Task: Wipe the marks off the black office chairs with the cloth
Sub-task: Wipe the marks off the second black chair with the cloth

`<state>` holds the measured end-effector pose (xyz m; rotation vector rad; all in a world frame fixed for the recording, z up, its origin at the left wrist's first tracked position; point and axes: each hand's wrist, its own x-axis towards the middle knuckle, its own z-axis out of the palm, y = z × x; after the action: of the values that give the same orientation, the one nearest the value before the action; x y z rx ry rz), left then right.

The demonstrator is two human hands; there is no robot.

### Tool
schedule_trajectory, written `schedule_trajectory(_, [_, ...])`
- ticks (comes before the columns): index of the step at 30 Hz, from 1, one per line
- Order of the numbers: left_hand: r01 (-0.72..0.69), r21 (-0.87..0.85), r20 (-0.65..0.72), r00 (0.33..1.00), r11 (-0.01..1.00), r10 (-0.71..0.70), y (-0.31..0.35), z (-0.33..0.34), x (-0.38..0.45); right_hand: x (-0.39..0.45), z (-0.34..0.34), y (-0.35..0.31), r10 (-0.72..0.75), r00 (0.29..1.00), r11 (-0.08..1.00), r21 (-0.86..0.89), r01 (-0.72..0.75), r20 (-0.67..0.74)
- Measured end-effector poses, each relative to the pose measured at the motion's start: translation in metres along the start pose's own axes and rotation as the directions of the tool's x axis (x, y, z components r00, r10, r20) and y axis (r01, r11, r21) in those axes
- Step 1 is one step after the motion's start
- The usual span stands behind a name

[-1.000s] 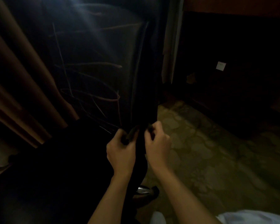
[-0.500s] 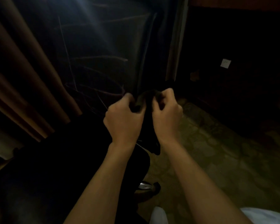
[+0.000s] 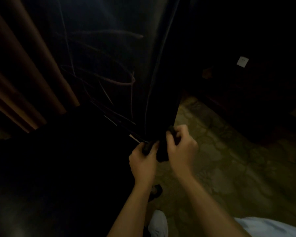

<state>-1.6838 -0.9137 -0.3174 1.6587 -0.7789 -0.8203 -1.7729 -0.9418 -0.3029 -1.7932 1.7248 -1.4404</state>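
Pinching a dark cloth (image 3: 161, 152) between left hand (image 3: 143, 162) and right hand (image 3: 182, 148) at the chair back's (image 3: 109, 57) lower right edge, the person has the marks (image 3: 109, 79) lying up-left of the grip, nearer the left hand.

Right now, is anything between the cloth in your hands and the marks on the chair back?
Nothing visible. Both the left hand and right hand grip the dark cloth at the chair back's lower right edge; the marks lie bare above-left.
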Motion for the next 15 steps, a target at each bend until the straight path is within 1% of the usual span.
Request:
schedule_trajectory(1, [-0.009, -0.035, 0.046, 0.999, 0.999, 0.011, 0.001, 0.001, 0.004, 0.005, 0.000, -0.004, -0.041, 0.999, 0.999, -0.013, 0.041, -0.016])
schedule_trajectory(3, [-0.028, -0.058, 0.072, 0.997, 0.998, 0.032, 0.000, 0.003, 0.010, 0.010, 0.004, -0.009, -0.085, 0.996, 0.996, -0.036, 0.085, -0.021])
schedule_trajectory(6, [-0.035, -0.026, 0.029, 0.999, 0.999, 0.036, -0.010, 0.009, 0.016, 0.008, 0.013, -0.002, -0.106, 0.994, 0.991, -0.084, 0.103, -0.025])
schedule_trajectory(9, [0.000, 0.020, 0.013, 1.000, 1.000, 0.000, -0.025, 0.021, 0.025, 0.003, 0.022, 0.015, -0.131, 0.991, 0.984, -0.128, 0.127, -0.024])
schedule_trajectory(13, [-0.002, -0.083, 0.033, 0.999, 0.997, 0.004, -0.043, 0.036, 0.024, -0.004, 0.031, 0.032, -0.173, 0.985, 0.976, -0.137, 0.168, -0.026])
schedule_trajectory(15, [0.002, -0.094, 0.027, 1.000, 0.996, 0.001, -0.051, 0.040, 0.023, -0.008, 0.037, 0.041, -0.189, 0.982, 0.972, -0.145, 0.185, -0.011])
